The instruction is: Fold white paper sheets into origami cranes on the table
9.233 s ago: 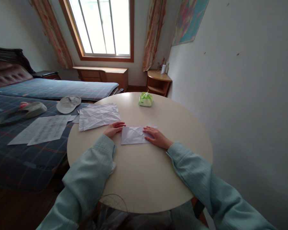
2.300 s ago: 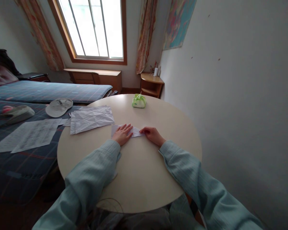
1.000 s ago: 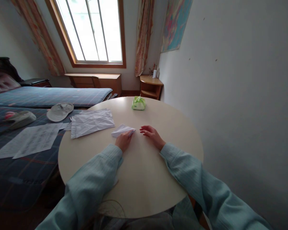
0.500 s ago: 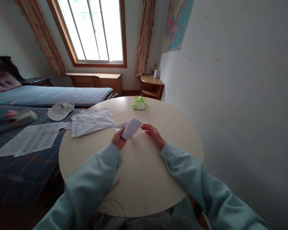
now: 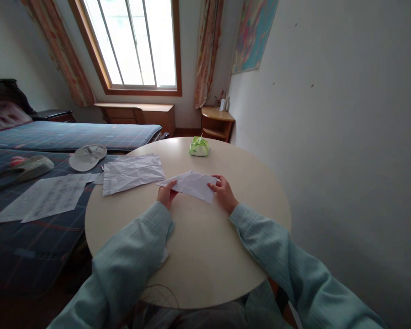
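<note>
A folded sheet of white paper [image 5: 193, 183] is held between my two hands, above the middle of the round table [image 5: 205, 246]. My left hand [image 5: 166, 193] pinches its left end, thumb on top. At the right end, my right hand [image 5: 224, 192] grips the paper between thumb and fingers. The paper has a pointed left tip and a low peak along its upper edge. Just to the left lies a stack of creased white paper [image 5: 133, 173] on the table.
A green tissue pack [image 5: 199, 147] sits near the table's far edge. On the bed [image 5: 55, 246] at left are printed sheets [image 5: 51, 196], a white cap [image 5: 87, 157] and a grey rounded object [image 5: 37, 167]. A white wall [image 5: 345, 160] runs along the right.
My right hand has closed on the paper's right end, where before it was open and apart from it. The paper has turned and now stretches wider between both hands.
</note>
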Demonstrator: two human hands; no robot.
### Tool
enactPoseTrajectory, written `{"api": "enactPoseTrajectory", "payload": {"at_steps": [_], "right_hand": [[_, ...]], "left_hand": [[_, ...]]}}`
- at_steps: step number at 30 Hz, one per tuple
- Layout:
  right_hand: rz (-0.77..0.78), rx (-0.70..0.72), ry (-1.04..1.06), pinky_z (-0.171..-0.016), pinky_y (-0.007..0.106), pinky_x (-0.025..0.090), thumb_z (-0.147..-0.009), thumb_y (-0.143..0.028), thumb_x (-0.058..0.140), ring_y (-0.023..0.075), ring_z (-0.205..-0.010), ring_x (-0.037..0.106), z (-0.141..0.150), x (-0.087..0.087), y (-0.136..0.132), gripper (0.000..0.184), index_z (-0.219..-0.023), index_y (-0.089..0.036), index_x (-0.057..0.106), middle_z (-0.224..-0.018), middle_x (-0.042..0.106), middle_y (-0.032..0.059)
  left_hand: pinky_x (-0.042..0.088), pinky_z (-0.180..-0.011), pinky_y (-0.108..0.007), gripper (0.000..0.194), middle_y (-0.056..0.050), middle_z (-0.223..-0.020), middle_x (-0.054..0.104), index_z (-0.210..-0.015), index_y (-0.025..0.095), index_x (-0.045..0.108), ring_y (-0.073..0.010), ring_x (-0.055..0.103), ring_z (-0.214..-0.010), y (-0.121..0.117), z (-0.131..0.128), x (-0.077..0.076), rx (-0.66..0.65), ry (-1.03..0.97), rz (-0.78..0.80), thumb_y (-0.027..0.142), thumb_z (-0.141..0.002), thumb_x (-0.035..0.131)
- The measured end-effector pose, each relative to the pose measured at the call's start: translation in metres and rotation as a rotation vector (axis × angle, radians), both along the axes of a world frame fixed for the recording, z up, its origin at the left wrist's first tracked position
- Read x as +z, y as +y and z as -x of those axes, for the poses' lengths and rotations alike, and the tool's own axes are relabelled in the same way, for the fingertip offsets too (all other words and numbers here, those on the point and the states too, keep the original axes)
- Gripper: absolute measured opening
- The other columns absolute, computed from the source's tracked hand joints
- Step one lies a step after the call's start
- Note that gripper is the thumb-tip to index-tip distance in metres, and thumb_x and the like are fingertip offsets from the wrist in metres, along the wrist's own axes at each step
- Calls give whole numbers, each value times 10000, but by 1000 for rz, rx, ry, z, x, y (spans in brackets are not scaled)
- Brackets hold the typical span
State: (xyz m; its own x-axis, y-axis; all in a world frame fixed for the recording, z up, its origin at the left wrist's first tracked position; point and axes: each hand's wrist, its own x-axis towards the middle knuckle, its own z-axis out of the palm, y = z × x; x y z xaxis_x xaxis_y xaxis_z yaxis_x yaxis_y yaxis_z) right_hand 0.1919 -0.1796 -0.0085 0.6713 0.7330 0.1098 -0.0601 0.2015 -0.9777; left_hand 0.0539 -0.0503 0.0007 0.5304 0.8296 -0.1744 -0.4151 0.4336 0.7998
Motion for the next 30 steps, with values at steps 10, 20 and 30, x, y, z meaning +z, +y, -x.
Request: {"api": "enactPoseTrajectory", "payload": {"at_steps": [10,20,30], "right_hand": [[381,-393,-587,-595,273,401,-600,-227,505,135,-591,476,-13,-6,-4,308,-904,-175,504,-669,525,1],[475,-295,-921,-813,321,376,-610,-171,533,194,-881,504,-19,-14,-2,398,-1006,-176,492,-953,558,77],[477,-265,-871,-779,338,379,-555,-305,647,218,-887,517,-15,-13,-2,678,-1163,-184,371,-987,547,91]], "left_hand": [[353,-409,-161,333,36,-539,537,-802,157,589,-62,477,-439,9,8,2,-21,462,-356,262,-491,649],[381,-887,-365,356,-45,-1067,554,-903,212,601,-207,479,-1007,7,10,-11,-57,897,-1468,82,-602,464],[393,-889,-314,350,-5,-1035,585,-980,234,593,-160,487,-961,-5,7,-8,-401,751,-1752,137,-705,401]]}}
